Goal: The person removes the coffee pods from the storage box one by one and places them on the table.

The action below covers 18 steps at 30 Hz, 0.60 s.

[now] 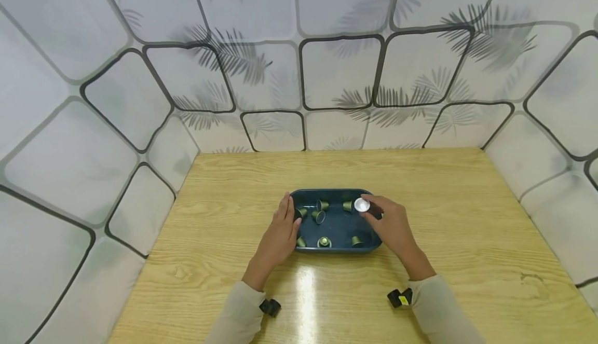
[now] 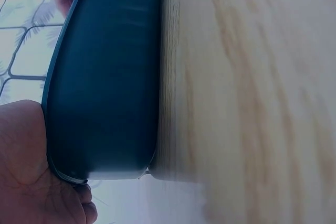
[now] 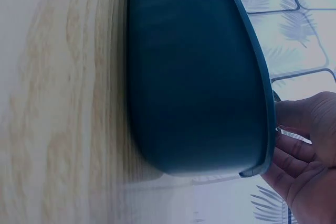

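Observation:
My right hand [image 1: 390, 222] pinches a coffee capsule [image 1: 362, 205] between thumb and fingers over the right end of a dark blue tray [image 1: 336, 250]. Its silver lid faces up towards the head camera. My left hand [image 1: 279, 235] rests at the tray's left end, fingers straight along the rim and thumb tip over the edge. Several green coffee capsules [image 1: 319, 217] lie scattered inside the tray, some tipped on their sides. Both wrist views show the tray's outer front wall [image 2: 105, 87]; the right hand [image 3: 307, 156] is at the rim there, its capsule mostly hidden.
The tray stands on a light wooden table [image 1: 224, 204]. Patterned white cloth walls [image 1: 336, 74] enclose the table at the back and on both sides. Small black wrist devices [image 1: 400, 298] sit by both sleeves.

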Tool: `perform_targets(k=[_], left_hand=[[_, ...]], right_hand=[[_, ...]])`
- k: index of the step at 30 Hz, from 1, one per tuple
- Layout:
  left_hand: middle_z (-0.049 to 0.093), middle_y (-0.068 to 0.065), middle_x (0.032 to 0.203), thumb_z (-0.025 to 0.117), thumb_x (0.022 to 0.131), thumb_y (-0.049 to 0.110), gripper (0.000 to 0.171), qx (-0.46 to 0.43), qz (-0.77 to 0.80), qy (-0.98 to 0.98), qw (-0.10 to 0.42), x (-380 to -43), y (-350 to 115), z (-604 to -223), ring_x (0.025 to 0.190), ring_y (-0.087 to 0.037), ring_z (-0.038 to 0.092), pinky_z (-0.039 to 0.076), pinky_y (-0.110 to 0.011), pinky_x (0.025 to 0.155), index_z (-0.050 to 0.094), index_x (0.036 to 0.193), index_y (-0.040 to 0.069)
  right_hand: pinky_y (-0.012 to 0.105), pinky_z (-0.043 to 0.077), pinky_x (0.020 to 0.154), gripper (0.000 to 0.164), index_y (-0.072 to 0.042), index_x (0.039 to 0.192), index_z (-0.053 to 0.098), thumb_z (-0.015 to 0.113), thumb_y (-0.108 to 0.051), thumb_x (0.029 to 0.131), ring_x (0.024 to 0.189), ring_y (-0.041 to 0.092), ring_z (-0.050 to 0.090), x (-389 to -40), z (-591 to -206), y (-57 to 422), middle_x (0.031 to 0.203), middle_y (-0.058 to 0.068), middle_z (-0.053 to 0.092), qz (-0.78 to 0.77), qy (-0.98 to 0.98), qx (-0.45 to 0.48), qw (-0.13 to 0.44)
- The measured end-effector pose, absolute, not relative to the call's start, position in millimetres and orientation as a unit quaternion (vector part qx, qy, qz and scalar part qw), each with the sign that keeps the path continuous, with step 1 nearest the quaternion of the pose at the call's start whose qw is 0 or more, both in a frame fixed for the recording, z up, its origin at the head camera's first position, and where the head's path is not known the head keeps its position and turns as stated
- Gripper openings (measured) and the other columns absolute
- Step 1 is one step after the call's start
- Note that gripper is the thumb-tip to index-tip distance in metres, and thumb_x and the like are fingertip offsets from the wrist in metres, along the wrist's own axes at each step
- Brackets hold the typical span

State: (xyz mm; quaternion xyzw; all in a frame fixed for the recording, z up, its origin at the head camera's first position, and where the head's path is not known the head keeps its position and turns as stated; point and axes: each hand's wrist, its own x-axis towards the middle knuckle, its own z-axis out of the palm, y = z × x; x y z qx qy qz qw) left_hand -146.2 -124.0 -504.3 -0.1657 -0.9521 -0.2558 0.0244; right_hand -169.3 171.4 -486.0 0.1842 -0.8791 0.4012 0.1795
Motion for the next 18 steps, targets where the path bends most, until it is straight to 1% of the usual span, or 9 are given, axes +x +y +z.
perform_targets(k=[8, 15, 18], left_hand=[[0.005, -0.023, 0.168, 0.035, 0.113, 0.028, 0.062, -0.169, -0.253, -0.952, 0.027, -142.2, -126.0, -509.5, 0.154, -0.037, 0.011, 0.022, -0.056, 0.120, 0.013, 0.158, -0.010], [0.003, -0.021, 0.169, 0.034, 0.113, 0.028, 0.062, -0.166, -0.260, -0.951, 0.024, -143.4, -124.7, -505.8, 0.155, -0.033, 0.007, 0.021, -0.056, 0.120, 0.010, 0.159, -0.008], [0.003, -0.022, 0.168, 0.034, 0.113, 0.028, 0.062, -0.168, -0.262, -0.950, 0.026, -145.0, -123.4, -503.3, 0.155, -0.033, 0.007, 0.021, -0.056, 0.120, 0.012, 0.158, -0.009]], right_hand=[[0.043, 0.061, 0.074, 0.047, 0.004, 0.122, 0.070, 0.083, 0.010, 0.077, 0.089, 0.030, 0.073, -169.1, -485.8, 178.8, 0.111, 0.021, 0.073, 0.414, -0.876, 0.167, 0.184], [0.044, 0.060, 0.075, 0.045, 0.005, 0.121, 0.070, 0.082, 0.011, 0.078, 0.088, 0.032, 0.073, -172.7, -482.8, 188.4, 0.110, 0.022, 0.073, 0.420, -0.871, 0.154, 0.203], [0.042, 0.060, 0.074, 0.044, 0.005, 0.121, 0.070, 0.082, 0.010, 0.079, 0.088, 0.032, 0.074, -174.5, -481.8, 193.9, 0.110, 0.021, 0.073, 0.416, -0.872, 0.146, 0.211]])
